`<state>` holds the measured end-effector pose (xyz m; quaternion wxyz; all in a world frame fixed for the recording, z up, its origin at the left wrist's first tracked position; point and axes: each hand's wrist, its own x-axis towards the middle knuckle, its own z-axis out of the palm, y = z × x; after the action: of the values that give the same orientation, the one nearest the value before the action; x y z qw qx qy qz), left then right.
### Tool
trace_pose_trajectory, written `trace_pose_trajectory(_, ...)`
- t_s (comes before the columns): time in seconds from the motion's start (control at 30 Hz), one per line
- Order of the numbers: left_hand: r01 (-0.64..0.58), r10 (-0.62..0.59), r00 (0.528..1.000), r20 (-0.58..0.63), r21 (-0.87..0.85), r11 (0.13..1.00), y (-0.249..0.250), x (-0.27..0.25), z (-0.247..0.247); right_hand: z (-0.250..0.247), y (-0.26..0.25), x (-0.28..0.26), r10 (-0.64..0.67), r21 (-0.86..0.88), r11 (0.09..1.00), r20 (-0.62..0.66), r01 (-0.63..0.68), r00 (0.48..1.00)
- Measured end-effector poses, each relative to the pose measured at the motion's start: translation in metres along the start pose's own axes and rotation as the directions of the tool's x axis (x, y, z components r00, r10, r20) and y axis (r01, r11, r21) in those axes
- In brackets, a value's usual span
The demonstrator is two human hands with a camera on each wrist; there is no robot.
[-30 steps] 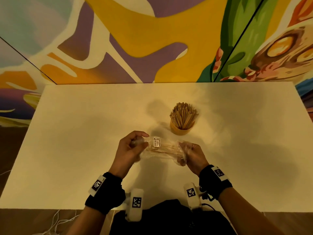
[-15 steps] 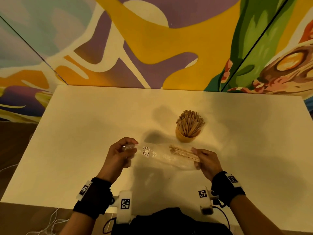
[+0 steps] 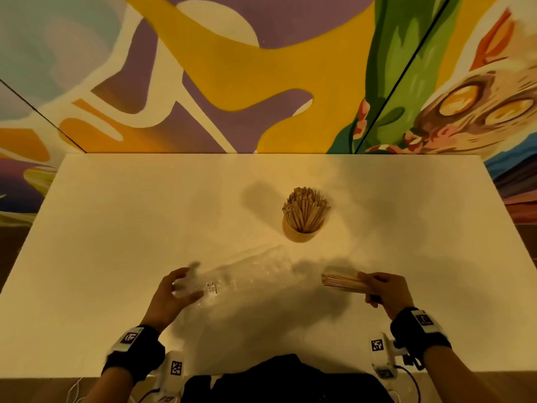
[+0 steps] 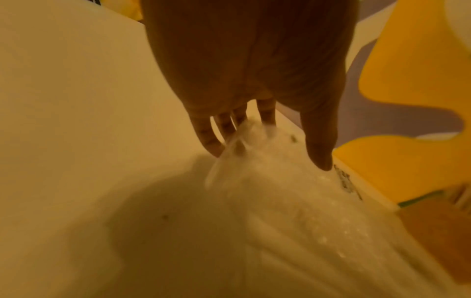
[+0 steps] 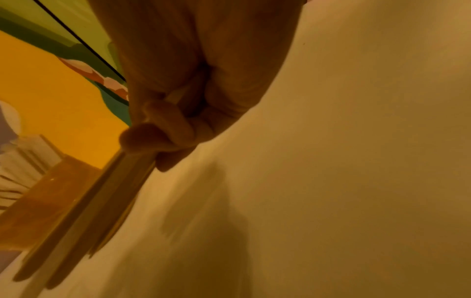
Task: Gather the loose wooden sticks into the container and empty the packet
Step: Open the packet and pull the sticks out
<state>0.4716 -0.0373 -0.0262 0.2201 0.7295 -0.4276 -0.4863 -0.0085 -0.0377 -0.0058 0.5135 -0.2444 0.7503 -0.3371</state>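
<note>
Half a second ago the bundle of sticks (image 3: 343, 282) was still partly inside the packet (image 3: 247, 274); now it is wholly out and well apart from it, carried off to the right. Nearest, the right hand (image 3: 388, 290) has its fingers curled tight round one end of the bundle, the free ends pointing left, just above the white table (image 3: 116, 228); the right wrist view shows the fingers (image 5: 158, 135) wrapped over the sticks. On the left, the left hand (image 3: 171, 298) has spread, nearly straight fingers at the closed end of the clear, crumpled packet, which lies flat on the table; the left wrist view shows fingertips (image 4: 211, 139) touching the plastic, blurred. Farther back, near the table's middle, stands the round wooden container (image 3: 299, 232), upright and packed with sticks. Beyond it rises the painted wall (image 3: 261, 82).
</note>
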Motion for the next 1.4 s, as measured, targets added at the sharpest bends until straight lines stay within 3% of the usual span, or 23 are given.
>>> trace_pose_trajectory(0.1,-0.044,0.048,0.999,-0.021,0.168,0.985,-0.008,-0.001,-0.001,-0.004,0.010,-0.008,0.012,-0.008,1.000,-0.020,-0.012,1.000)
trace_pose_trajectory(0.17,-0.147,0.183,0.979,-0.086,0.319,0.936,0.000,-0.006,0.002,0.001,0.010,-0.014,0.010,-0.015,1.000,0.002,-0.010,1.000)
trace_pose_trajectory(0.27,-0.348,0.427,0.900,-0.089,0.446,0.825,0.032,-0.021,0.022,0.022,-0.002,-0.023,-0.013,-0.027,1.000,0.064,0.015,0.998)
trace_pose_trajectory(0.33,-0.472,0.494,0.868,0.048,0.388,0.792,0.060,-0.033,0.048,0.040,-0.015,-0.029,-0.039,-0.027,0.999,0.121,0.043,0.992)
trace_pose_trajectory(0.4,-0.539,0.480,0.840,0.251,0.299,0.787,0.087,-0.044,0.077,0.060,-0.028,-0.035,-0.073,-0.019,0.997,0.194,0.079,0.978)
trace_pose_trajectory(0.47,-0.604,0.465,0.786,0.407,0.347,0.717,0.104,-0.047,0.103,0.079,-0.040,-0.042,-0.104,-0.027,0.993,0.265,0.115,0.959)
trace_pose_trajectory(0.57,-0.688,0.511,0.725,0.461,0.506,0.520,0.120,-0.039,0.120,0.095,-0.050,-0.049,-0.129,-0.012,0.990,0.319,0.140,0.939)
trace_pose_trajectory(0.7,-0.675,0.502,0.732,0.461,0.596,0.436,0.128,-0.034,0.127,0.100,-0.051,-0.056,-0.109,-0.027,0.992,0.348,0.126,0.931)
trace_pose_trajectory(0.8,-0.621,0.394,0.783,0.480,0.632,0.464,0.124,-0.037,0.140,0.107,-0.048,-0.061,-0.086,-0.094,0.988,0.345,0.126,0.935)
trace_pose_trajectory(0.97,-0.547,0.255,0.812,0.525,0.532,0.646,0.108,-0.040,0.150,0.115,-0.040,-0.065,-0.103,-0.232,0.956,0.297,0.177,0.949)
trace_pose_trajectory(1.03,-0.494,0.221,0.821,0.526,0.461,0.737,0.104,-0.043,0.153,0.113,-0.038,-0.064,-0.134,-0.170,0.966,0.311,0.193,0.941)
trace_pose_trajectory(1.13,-0.337,0.161,0.862,0.480,0.305,0.891,0.106,-0.041,0.155,0.110,-0.041,-0.061,-0.204,0.057,0.979,0.345,0.196,0.916)
trace_pose_trajectory(1.27,-0.316,0.200,0.836,0.510,0.151,0.937,0.124,-0.038,0.157,0.116,-0.053,-0.054,-0.221,0.108,0.975,0.373,0.195,0.901)
trace_pose_trajectory(1.4,-0.274,0.268,0.864,0.427,-0.048,0.961,0.145,-0.028,0.165,0.116,-0.077,-0.030,-0.278,0.044,0.959,0.323,0.279,0.905)
